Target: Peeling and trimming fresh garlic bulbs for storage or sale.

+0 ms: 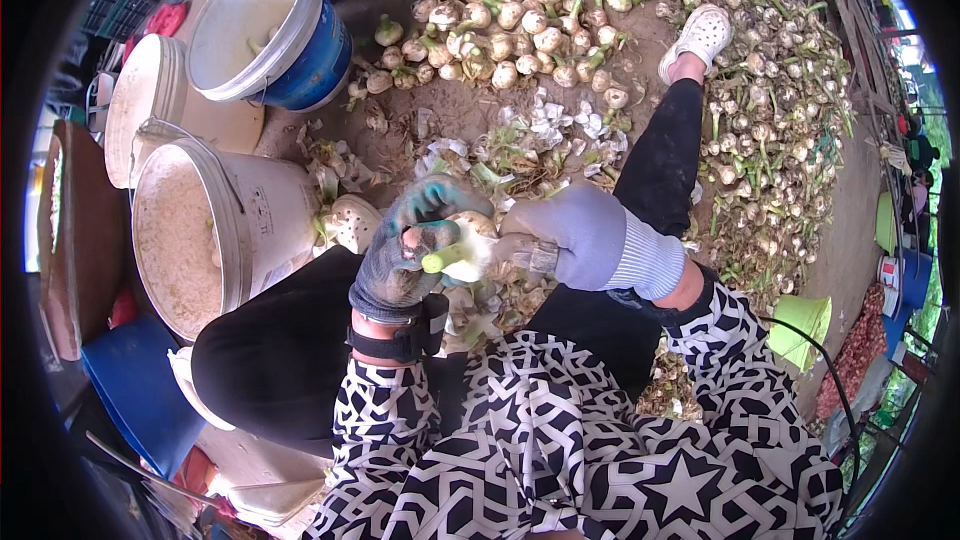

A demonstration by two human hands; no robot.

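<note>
My left hand [420, 247], in a grey-green glove with a worn coating, is closed around a garlic bulb [472, 244]. The bulb's pale green cut stem [439, 261] points left, and its white side faces up. My right hand [574, 236], in a pale purple-grey glove with a ribbed cuff, has its fingers bunched against the bulb's right side. Blur there hides whether a small tool is in the fingers. Below both hands, papery skins and leaf scraps [487, 315] lie on the ground between my legs.
A pile of garlic bulbs [510, 22] lies ahead, with a wider spread of bulbs [765, 135] to the right. At left stand a white bucket [262, 217], a blue-and-white bucket [315, 52] and another pale bucket [142, 105]. A light green container [799, 330] stands near my right elbow.
</note>
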